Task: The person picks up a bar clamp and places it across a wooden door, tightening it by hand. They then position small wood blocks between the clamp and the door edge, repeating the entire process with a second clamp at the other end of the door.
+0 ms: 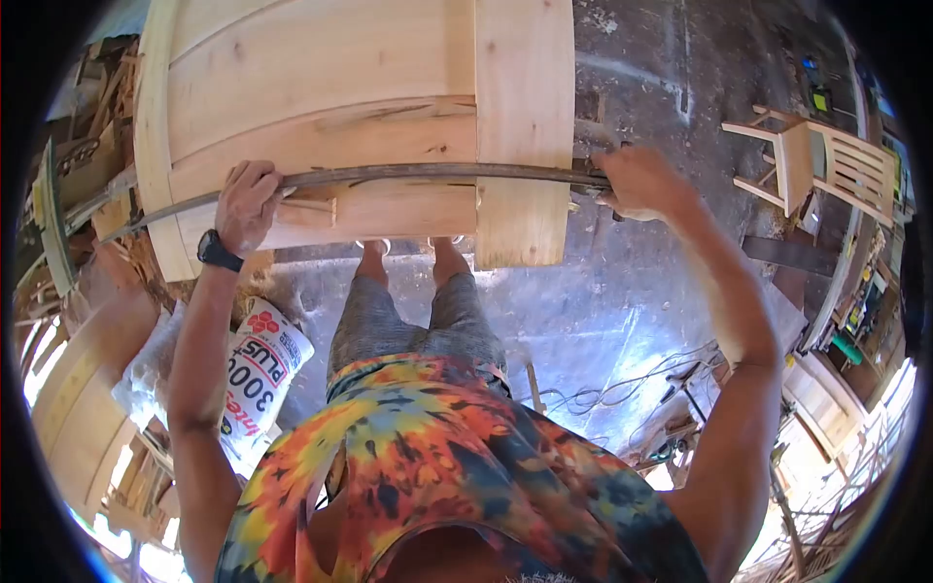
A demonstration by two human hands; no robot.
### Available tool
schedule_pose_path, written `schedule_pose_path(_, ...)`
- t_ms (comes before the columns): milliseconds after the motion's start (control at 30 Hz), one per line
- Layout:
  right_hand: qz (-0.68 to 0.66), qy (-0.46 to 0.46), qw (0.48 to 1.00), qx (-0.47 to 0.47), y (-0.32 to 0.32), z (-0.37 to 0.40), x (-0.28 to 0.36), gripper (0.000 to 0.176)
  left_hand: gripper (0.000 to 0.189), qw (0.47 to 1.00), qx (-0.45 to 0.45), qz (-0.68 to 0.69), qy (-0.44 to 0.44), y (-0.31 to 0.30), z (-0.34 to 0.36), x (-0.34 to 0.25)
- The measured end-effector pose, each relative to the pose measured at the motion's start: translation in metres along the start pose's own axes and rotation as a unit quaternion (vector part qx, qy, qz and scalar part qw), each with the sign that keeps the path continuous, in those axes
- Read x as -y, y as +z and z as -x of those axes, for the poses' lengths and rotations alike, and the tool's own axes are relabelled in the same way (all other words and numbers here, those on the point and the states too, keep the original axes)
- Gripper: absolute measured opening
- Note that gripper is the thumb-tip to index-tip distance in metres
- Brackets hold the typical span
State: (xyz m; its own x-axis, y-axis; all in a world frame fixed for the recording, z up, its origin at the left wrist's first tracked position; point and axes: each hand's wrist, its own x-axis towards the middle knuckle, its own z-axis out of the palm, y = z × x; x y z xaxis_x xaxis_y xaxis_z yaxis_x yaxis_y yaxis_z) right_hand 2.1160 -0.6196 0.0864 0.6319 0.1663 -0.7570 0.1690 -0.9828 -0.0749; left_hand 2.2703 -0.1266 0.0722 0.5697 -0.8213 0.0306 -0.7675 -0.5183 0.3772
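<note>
A long dark bar clamp (408, 172) lies across a pale wooden panel (321, 73) and reaches past both of its sides. My left hand (248, 204), with a black watch on the wrist, is closed around the bar near the panel's left edge. At the other end, just beyond the wide right-hand board (525, 97), my right hand (646, 183) is closed on the clamp's end; its fingers partly hide the grip there. A small wood piece (316, 206) sits beside my left hand, under the bar.
A white printed sack (262, 374) stands on the floor at left. A wooden chair (812, 160) lies at right. Cables (622, 384) run over the dark floor (641, 282). Timber offcuts (102, 97) are piled at far left, and a curved wooden panel (87, 408) leans below them.
</note>
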Motion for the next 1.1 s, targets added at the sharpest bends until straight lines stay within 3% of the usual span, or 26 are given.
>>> schedule_pose_path(267,0.021,-0.057,0.998,0.007,0.003,-0.001,-0.012,0.029,0.021,0.999,-0.033,0.007,-0.037,0.004,0.003,-0.011)
schedule_pose_path(467,0.033,-0.051,0.998,-0.013,-0.011,0.005,-0.007,0.037,0.019,0.997,-0.008,-0.042,-0.064,0.002,0.001,-0.008)
schedule_pose_path(867,0.028,-0.037,0.999,-0.014,-0.013,0.002,-0.009,0.039,0.015,0.999,-0.011,-0.037,-0.036,0.0,-0.004,-0.007)
schedule_pose_path(967,0.014,-0.017,1.0,0.001,-0.011,0.0,-0.011,0.041,0.013,0.998,0.007,-0.034,-0.049,-0.001,-0.01,-0.011)
schedule_pose_path(1033,0.028,-0.026,0.999,0.009,-0.019,0.003,-0.009,0.04,0.014,0.995,0.068,-0.067,0.0,-0.002,-0.03,-0.026)
schedule_pose_path(1100,0.013,-0.026,1.0,-0.011,-0.005,-0.003,-0.018,0.04,0.028,0.994,0.103,0.034,-0.004,0.014,-0.063,-0.067)
